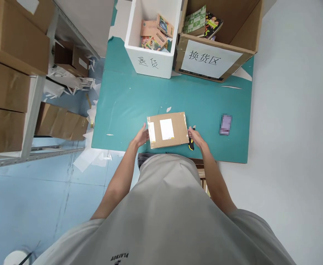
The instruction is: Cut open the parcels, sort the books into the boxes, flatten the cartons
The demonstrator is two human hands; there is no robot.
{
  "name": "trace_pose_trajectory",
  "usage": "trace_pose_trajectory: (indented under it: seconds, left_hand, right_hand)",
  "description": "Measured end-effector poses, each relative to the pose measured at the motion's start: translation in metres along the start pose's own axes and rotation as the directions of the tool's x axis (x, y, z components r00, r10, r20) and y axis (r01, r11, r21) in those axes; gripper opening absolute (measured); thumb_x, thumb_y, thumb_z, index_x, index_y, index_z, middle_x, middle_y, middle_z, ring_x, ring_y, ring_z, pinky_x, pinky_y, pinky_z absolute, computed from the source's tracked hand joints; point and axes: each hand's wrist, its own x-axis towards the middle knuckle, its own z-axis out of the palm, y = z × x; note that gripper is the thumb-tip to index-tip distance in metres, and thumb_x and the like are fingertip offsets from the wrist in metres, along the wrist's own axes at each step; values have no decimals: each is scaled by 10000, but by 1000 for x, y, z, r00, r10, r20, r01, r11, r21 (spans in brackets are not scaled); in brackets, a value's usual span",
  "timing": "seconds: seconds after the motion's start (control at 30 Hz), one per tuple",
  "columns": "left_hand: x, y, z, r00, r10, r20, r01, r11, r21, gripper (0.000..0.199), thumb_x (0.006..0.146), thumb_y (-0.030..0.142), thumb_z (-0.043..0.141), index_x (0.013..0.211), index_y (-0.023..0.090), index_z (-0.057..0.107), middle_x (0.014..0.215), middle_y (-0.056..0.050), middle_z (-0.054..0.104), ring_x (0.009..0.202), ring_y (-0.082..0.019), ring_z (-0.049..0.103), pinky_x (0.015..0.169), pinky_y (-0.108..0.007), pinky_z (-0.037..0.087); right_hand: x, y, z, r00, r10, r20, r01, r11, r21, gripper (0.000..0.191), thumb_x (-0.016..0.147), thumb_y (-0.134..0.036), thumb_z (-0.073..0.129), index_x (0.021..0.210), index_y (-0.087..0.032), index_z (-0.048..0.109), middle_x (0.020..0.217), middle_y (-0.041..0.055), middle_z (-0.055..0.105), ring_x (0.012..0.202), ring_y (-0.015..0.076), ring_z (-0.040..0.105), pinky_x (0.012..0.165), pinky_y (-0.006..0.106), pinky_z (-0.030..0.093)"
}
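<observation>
A flat brown cardboard parcel point(179, 127) with white labels and clear tape along its short ends is held in front of my body, over the near edge of the green table. My left hand point(141, 136) grips its left end, fingers partly hidden beneath it. At the opposite end, my right hand point(196, 135) holds the right edge, with the thumb on top. A black and yellow utility knife point(191, 144) lies on the table beside the parcel, partly under my right hand.
On the green table point(128, 103) stand a white foam bin point(150, 62) and a large cardboard box point(238, 55), both containing booklets. A blurred purple object point(225, 124) lies to the right. Shelves point(34, 106) with cartons rise on the left. Paper scraps point(88, 156) litter the floor.
</observation>
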Motion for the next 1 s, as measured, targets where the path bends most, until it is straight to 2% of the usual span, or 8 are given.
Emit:
trace_pose_trajectory:
  seconds: [0.07, 0.13, 0.27, 0.37, 0.53, 0.7, 0.83, 1.0]
  left_hand:
    - [13, 13, 9, 1000, -14, 0, 14, 997, -71, 948, 732, 974, 619, 1156, 138, 758, 1126, -216, 808, 1187, -413, 745, 1042, -509, 596]
    - [24, 21, 20, 1000, -16, 15, 17, 993, -116, 924, 756, 943, 639, 1181, 130, 751, 1133, -216, 808, 1192, -420, 743, 1045, -522, 600]
    - [39, 25, 34, 998, -57, -15, 55, 988, -143, 711, 794, 677, 841, 1241, 135, 733, 1119, -178, 820, 1105, -364, 783, 1007, -491, 633]
    - [46, 21, 32, 996, -88, -33, 84, 989, -124, 618, 785, 508, 909, 1229, 116, 735, 1083, -179, 826, 1006, -326, 807, 963, -466, 657]
    - [48, 15, 22, 1000, -17, -18, 14, 990, -137, 586, 711, 381, 979, 1179, 106, 758, 1078, -182, 827, 997, -333, 811, 952, -450, 669]
    - [41, 14, 31, 998, 30, -61, -41, 983, -180, 685, 633, 343, 1018, 1220, 123, 739, 1145, -175, 818, 1025, -331, 802, 970, -468, 663]
    - [33, 17, 38, 982, 156, -105, -171, 973, -155, 899, 612, 285, 1022, 1420, 212, 636, 1305, -129, 778, 1109, -303, 780, 1008, -467, 645]
    - [25, 37, 35, 962, 269, -47, -271, 962, -41, 1056, 607, 231, 1007, 1551, 255, 533, 1458, -110, 700, 1291, -296, 701, 1134, -440, 572]
  right_hand:
    - [17, -15, 6, 997, 54, 61, -58, 996, 64, 726, 858, -900, 585, 1089, -243, 791, 1112, 116, 836, 1194, 304, 746, 1157, 459, 541]
    - [30, -26, 15, 990, 69, 127, -85, 989, 121, 681, 894, -852, 598, 1187, -264, 777, 1159, 102, 834, 1201, 293, 746, 1142, 460, 562]
    - [44, -36, 31, 969, 172, 178, -203, 963, 177, 618, 918, -696, 706, 1329, -235, 722, 1250, 111, 814, 1205, 299, 749, 1126, 505, 577]
    - [46, -34, 35, 962, 226, 156, -253, 949, 186, 553, 891, -598, 781, 1323, -260, 710, 1266, 101, 811, 1172, 298, 764, 1098, 513, 598]
    - [44, -32, 35, 974, 211, 86, -225, 950, 215, 456, 859, -488, 833, 1236, -257, 721, 1317, 81, 793, 1163, 287, 766, 1080, 488, 617]
    - [43, -34, 36, 994, 99, 42, -105, 970, 218, 468, 835, -483, 855, 1240, -291, 723, 1322, 46, 791, 1184, 284, 758, 1047, 457, 635]
    - [40, -35, 33, 993, 101, 67, -113, 967, 226, 477, 803, -491, 878, 1209, -297, 720, 1270, 43, 809, 1169, 288, 762, 1020, 447, 646]
    - [40, -41, 31, 994, 31, 105, -56, 969, 241, 610, 701, -398, 938, 1244, -288, 684, 1294, 43, 801, 1230, 284, 732, 1113, 459, 591]
